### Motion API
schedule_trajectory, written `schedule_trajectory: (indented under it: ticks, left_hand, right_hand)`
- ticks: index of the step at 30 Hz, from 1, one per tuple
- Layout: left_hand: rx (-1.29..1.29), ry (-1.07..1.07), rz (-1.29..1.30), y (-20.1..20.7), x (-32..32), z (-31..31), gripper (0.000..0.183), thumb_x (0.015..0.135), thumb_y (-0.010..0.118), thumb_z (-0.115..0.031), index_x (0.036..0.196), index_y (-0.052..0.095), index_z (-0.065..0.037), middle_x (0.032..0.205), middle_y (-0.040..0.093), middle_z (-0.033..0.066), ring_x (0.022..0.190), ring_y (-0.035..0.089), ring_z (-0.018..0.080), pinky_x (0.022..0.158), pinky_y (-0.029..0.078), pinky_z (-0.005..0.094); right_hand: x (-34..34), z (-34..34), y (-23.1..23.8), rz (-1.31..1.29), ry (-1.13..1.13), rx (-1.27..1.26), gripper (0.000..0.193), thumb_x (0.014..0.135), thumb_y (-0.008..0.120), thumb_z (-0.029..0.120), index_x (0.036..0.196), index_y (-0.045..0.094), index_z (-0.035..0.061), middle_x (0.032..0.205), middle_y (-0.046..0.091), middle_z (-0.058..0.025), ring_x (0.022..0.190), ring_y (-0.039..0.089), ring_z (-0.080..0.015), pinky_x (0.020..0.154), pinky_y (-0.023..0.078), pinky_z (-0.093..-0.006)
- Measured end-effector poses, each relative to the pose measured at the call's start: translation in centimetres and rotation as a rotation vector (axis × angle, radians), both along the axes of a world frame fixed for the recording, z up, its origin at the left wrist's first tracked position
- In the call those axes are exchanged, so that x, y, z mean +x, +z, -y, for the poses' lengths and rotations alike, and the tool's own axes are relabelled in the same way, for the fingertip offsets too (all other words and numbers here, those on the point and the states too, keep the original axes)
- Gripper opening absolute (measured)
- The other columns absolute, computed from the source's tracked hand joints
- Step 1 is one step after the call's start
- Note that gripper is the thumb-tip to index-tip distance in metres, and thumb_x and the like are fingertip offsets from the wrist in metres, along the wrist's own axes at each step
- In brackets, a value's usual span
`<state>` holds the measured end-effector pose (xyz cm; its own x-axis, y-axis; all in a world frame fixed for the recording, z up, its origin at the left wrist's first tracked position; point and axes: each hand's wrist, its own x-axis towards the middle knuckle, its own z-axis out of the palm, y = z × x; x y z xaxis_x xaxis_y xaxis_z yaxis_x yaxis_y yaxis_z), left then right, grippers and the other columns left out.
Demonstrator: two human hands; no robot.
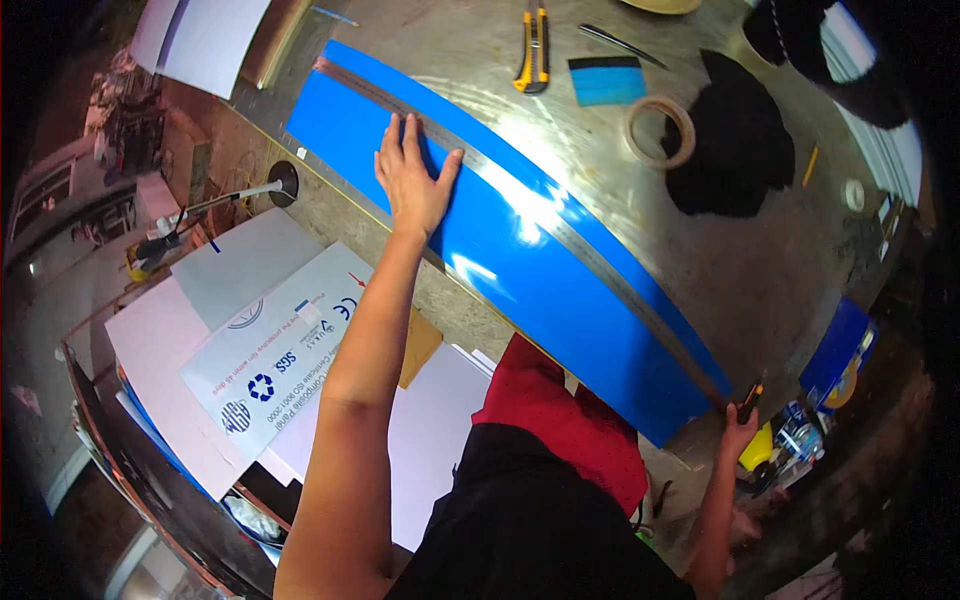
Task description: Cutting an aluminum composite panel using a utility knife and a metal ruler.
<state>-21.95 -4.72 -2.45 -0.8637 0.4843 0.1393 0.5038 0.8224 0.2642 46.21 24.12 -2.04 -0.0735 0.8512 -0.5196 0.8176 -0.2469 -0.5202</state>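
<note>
A long glossy blue sheet [480, 240] lies slantwise across the metal tabletop, with a long steel ruler [600, 270] along its far side. My left hand [413, 185] is pressed flat on the sheet, fingers and thumb spread, their tips at the ruler's near edge. At the sheet's right end, my right hand [737, 432] is closed round a dark utility knife [750, 400], its front end pointing up and away. The knife is beside the ruler's end; whether its blade touches the sheet cannot be made out.
The metal table [560, 150] also bears a yellow utility knife [533, 50], a tape roll [686, 150], a blue squeegee [607, 82], black material [735, 140] and a pencil [810, 166]. Printed panels [270, 350] are stacked at the left below the table edge. A yellow bottle [757, 450] stands near my right hand.
</note>
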Motion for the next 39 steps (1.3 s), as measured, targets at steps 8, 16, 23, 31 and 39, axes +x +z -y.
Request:
schedule_trajectory:
  ticks: [8,16,23,31,39]
  left_hand:
    - [-0.073,0.016,0.032,0.0,-1.3,0.9,0.090,0.091,0.073,-0.055,0.163,0.040,-0.014,0.171,0.028,0.0161,0.159,0.023,0.0373,0.127,0.011,0.0597]
    - [-0.097,0.050,0.069,0.2,-1.0,0.6,0.090,0.090,0.072,-0.056,0.163,0.040,-0.014,0.171,0.030,0.0150,0.159,0.024,0.0372,0.127,0.011,0.0600]
    - [-0.099,0.057,0.098,0.2,-1.1,0.5,0.091,0.088,0.073,-0.057,0.162,0.041,-0.014,0.170,0.030,0.0154,0.158,0.025,0.0376,0.127,0.011,0.0609]
    - [-0.033,0.074,0.114,1.1,-1.4,0.5,0.091,0.084,0.079,-0.052,0.159,0.044,-0.014,0.169,0.032,0.0148,0.157,0.027,0.0378,0.126,0.013,0.0613]
    - [0.048,0.098,0.163,3.1,-2.2,-0.7,0.088,0.077,0.087,-0.051,0.148,0.054,-0.011,0.158,0.044,0.0168,0.147,0.039,0.0391,0.120,0.024,0.0608]
  right_hand:
    - [2.2,-0.6,-0.7,0.015,-0.029,-0.025,0.076,0.091,0.087,0.018,0.149,0.045,-0.0102,0.115,0.066,-0.0090,0.103,0.060,-0.0201,0.097,0.049,-0.0345]
    - [3.8,-1.2,-1.6,0.110,-0.005,0.062,0.060,0.091,0.086,0.023,0.130,0.051,-0.0069,0.108,0.065,-0.0096,0.096,0.060,-0.0198,0.087,0.051,-0.0356]
    - [5.3,-1.2,-2.4,0.143,0.085,0.176,0.039,0.093,0.085,0.026,0.108,0.062,-0.0005,0.096,0.063,-0.0053,0.088,0.059,-0.0182,0.080,0.050,-0.0364]
    - [3.5,-1.3,-1.4,0.185,0.116,0.135,0.065,0.088,0.089,0.034,0.127,0.061,-0.0088,0.110,0.071,-0.0154,0.098,0.065,-0.0262,0.088,0.054,-0.0399]
    - [-1.9,-2.4,2.8,0.447,0.043,0.312,0.072,0.088,0.087,0.045,0.127,0.061,-0.0095,0.110,0.072,-0.0181,0.097,0.068,-0.0320,0.087,0.054,-0.0445]
